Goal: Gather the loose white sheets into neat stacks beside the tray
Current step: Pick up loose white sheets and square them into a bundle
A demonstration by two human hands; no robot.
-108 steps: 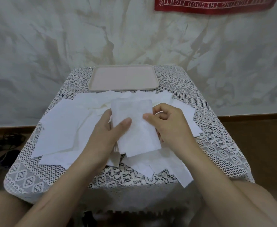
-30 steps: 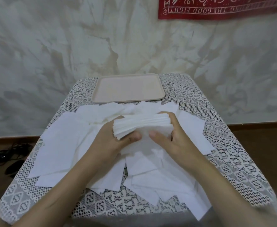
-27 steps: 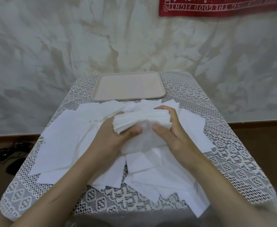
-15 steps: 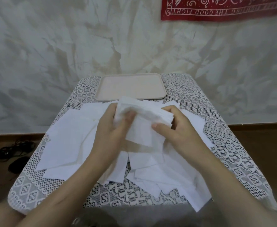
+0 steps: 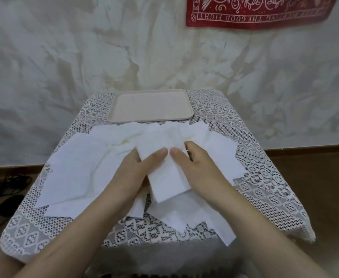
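A gathered bundle of white sheets (image 5: 164,173) lies flat-faced toward me above the middle of the table. My left hand (image 5: 138,167) grips its left edge with the thumb on top. My right hand (image 5: 194,163) grips the right edge, thumb on the face. Several loose white sheets (image 5: 74,167) lie scattered over the lace tablecloth (image 5: 269,189) on both sides and below the bundle. An empty beige tray (image 5: 150,106) sits at the far edge of the table.
The small table ends close on all sides, with its front edge near my forearms. A marbled wall stands right behind the tray. Dark cables (image 5: 6,183) lie on the floor at the left.
The bundle has turned from edge-on to flat, its broad face toward me, and has come lower. Both hands kept their hold on its sides.
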